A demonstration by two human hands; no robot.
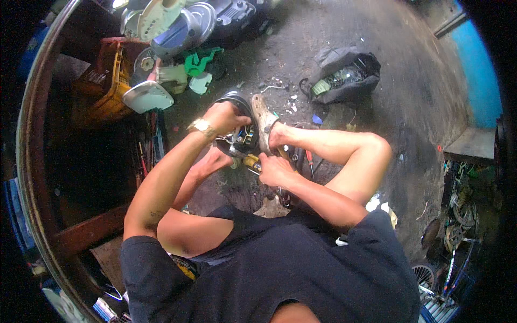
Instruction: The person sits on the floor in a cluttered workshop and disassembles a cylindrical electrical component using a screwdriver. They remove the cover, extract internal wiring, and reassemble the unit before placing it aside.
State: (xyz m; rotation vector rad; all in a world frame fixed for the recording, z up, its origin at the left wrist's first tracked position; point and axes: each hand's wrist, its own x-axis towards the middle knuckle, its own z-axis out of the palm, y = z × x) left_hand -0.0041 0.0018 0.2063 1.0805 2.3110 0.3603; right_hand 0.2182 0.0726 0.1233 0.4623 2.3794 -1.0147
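Observation:
A black round appliance housing [245, 145] stands on the floor against my shoe, its open side showing coloured wires and small parts. My left hand [226, 117], a gold watch at its wrist, is closed over the upper part of this housing; its fingertips are partly hidden inside. My right hand [277, 171] is low beside the shoe with its fingers curled together. Against those fingers lies a yellow tool-like piece [251, 160]. Whether the fingers grip it is hidden. A tan clog [263, 121] on my right foot rests along the housing's right side.
A red-handled screwdriver [309, 157] lies right of my right hand. Ahead is an open black bag [350, 75] of clear plastic items. Fan parts [186, 32], a green plastic piece [200, 62] and a yellow crate [110, 86] are piled at the far left. Small scraps dot the floor.

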